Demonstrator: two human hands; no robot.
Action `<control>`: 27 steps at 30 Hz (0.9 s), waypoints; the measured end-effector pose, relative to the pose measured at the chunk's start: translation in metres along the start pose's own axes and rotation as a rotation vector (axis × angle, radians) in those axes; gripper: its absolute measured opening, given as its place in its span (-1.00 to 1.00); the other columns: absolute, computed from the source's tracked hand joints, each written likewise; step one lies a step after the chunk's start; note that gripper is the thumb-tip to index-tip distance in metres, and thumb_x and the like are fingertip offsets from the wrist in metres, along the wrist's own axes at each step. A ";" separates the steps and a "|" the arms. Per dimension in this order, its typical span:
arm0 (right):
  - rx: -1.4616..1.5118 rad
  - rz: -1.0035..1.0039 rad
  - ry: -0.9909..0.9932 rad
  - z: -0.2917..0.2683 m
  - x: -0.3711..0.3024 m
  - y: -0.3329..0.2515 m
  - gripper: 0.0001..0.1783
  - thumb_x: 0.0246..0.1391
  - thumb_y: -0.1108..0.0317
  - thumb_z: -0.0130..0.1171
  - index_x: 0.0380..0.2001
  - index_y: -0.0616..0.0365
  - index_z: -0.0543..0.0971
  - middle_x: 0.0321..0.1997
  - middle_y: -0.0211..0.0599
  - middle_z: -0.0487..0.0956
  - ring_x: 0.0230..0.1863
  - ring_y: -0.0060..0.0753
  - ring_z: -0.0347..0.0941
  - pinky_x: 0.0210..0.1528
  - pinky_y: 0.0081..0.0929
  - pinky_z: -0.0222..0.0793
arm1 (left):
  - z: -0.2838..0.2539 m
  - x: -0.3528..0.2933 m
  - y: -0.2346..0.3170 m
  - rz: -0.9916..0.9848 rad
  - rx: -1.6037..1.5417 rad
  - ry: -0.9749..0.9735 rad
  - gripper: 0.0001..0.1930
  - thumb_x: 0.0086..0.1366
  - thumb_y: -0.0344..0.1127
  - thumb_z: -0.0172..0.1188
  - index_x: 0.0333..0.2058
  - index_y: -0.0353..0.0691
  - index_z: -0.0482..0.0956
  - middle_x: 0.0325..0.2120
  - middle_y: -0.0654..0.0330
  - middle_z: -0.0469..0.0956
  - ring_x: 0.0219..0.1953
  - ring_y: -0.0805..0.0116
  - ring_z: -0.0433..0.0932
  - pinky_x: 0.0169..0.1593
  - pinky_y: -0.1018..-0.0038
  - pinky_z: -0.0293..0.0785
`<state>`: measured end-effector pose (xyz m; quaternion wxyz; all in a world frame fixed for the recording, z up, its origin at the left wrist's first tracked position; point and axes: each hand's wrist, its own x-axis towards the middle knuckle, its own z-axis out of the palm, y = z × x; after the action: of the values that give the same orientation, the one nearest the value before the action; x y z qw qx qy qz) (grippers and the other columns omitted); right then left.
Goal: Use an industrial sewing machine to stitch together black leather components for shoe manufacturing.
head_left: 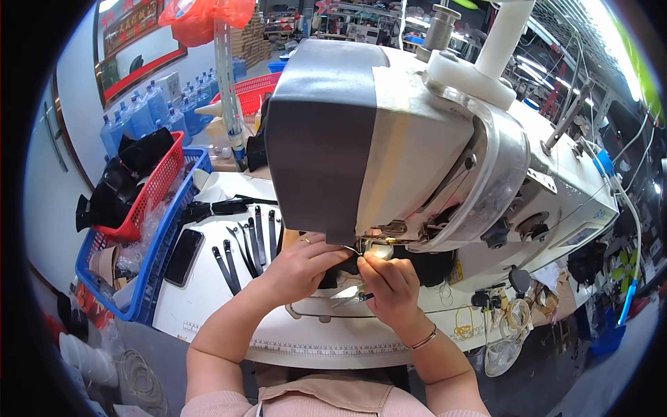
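A large grey and white sewing machine (424, 132) stands over the work table, its needle area lit. My left hand (302, 267) is at the needle area with its fingers pressed together. My right hand (390, 285) pinches close to the left fingertips. Something small and thin shows between the fingertips, too small to name. Black material (434, 267) lies under and beside the hands, partly hidden by them. Thread snips (347, 299) with metal blades are just below the right hand; whether it touches them is unclear.
Several black straps (258, 240) lie left of my left hand, beside a phone (184, 257). Blue (149, 278) and red (149, 208) baskets of black pieces stand at the table's left edge. A ruler strip (299, 351) runs along the front edge. Cords and tape rolls (517, 314) hang at right.
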<state>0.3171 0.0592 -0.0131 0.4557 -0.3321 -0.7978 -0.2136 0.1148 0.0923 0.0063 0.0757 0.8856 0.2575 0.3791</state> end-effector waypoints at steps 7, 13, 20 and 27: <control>0.004 0.096 0.002 -0.023 -0.016 0.012 -0.65 -0.24 0.48 0.25 -0.24 0.08 0.57 -0.27 -0.44 0.54 -0.47 -0.41 0.37 -0.40 -0.43 0.21 | 0.005 0.004 0.009 0.008 0.143 0.047 -0.68 -0.02 -0.59 0.12 -0.22 -0.25 0.54 -0.25 0.11 0.54 -0.13 0.06 0.48 0.01 0.22 0.40; -0.245 0.212 0.175 -0.074 -0.064 0.045 -0.78 -0.17 0.49 0.18 -0.34 0.11 0.57 -0.36 -0.37 0.56 -0.45 -0.29 0.38 -0.37 -0.36 0.20 | 0.019 0.006 0.012 0.019 0.198 0.272 -0.70 -0.13 -0.58 0.19 -0.33 -0.22 0.58 -0.34 0.16 0.55 -0.24 0.10 0.52 -0.07 0.23 0.42; -0.673 0.672 0.987 -0.287 -0.065 0.232 -0.56 0.22 0.13 -0.02 -0.05 0.30 0.52 -0.07 -0.22 0.54 -0.29 -0.50 0.42 -0.26 -0.63 0.34 | 0.038 0.011 0.012 0.085 0.218 0.442 -0.78 -0.21 -0.59 0.21 -0.50 -0.19 0.57 -0.48 0.26 0.50 -0.36 0.22 0.49 -0.14 0.26 0.43; 0.147 1.222 0.727 -0.407 -0.055 0.333 -0.74 0.05 -0.05 0.18 -0.45 -0.16 0.55 -0.71 -0.80 0.22 -0.77 -0.85 0.00 -0.78 -0.79 -0.23 | 0.047 0.010 0.006 0.107 0.200 0.511 -0.75 -0.28 -0.60 0.23 -0.51 -0.17 0.56 -0.51 0.27 0.46 -0.39 0.24 0.48 -0.19 0.30 0.43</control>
<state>0.8164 0.0080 0.1526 0.7521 -0.5959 -0.2790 0.0370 0.1559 0.0949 -0.0182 -0.0997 0.7768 0.2571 0.5662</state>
